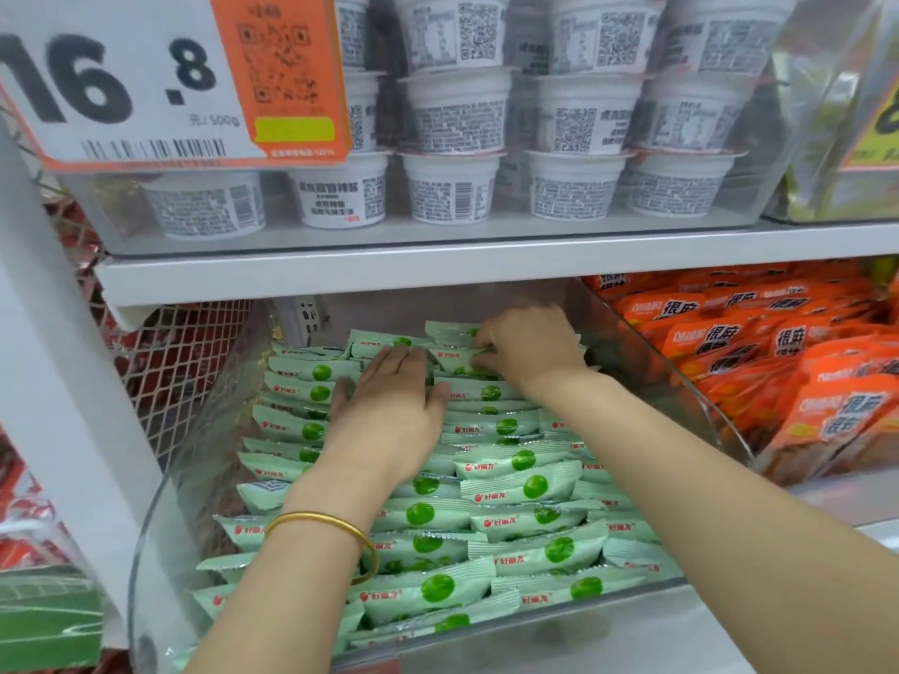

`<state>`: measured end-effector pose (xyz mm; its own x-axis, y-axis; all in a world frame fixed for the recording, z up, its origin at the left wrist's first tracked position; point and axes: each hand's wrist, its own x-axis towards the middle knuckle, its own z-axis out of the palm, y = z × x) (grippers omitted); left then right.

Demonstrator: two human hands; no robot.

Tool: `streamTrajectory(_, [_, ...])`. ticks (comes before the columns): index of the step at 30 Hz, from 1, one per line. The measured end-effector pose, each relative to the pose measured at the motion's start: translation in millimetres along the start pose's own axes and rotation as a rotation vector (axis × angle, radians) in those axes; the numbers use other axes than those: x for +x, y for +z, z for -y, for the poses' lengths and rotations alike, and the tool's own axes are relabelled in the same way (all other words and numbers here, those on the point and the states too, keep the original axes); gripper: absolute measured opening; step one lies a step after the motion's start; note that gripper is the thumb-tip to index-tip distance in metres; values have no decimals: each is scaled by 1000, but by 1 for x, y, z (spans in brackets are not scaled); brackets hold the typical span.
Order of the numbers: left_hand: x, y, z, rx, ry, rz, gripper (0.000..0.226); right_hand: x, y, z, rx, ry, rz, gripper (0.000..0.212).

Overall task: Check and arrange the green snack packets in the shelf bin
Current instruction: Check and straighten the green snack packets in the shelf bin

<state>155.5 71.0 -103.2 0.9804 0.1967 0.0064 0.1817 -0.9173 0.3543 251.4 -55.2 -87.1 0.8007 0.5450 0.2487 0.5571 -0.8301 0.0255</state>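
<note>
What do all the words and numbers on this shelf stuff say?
"16.8": big white and orange paper price sign.
"元/500g": same sign, under the number.
"好丽友": pale green plastic snack packets, in red.
"很麻": orange plastic snack packets, in black.
White plastic cups: print and codes too blurred to read.
Yellow sign at the right edge: cut off, unreadable.
</note>
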Motion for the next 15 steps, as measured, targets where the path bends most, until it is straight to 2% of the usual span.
streamTrajectory(10, [9, 8, -1, 80, 75, 44, 53, 2, 14, -8, 76, 28, -2, 21])
streamTrajectory(15, [12, 13, 0, 154, 59, 58, 54, 8, 15, -13, 144, -9, 88, 18])
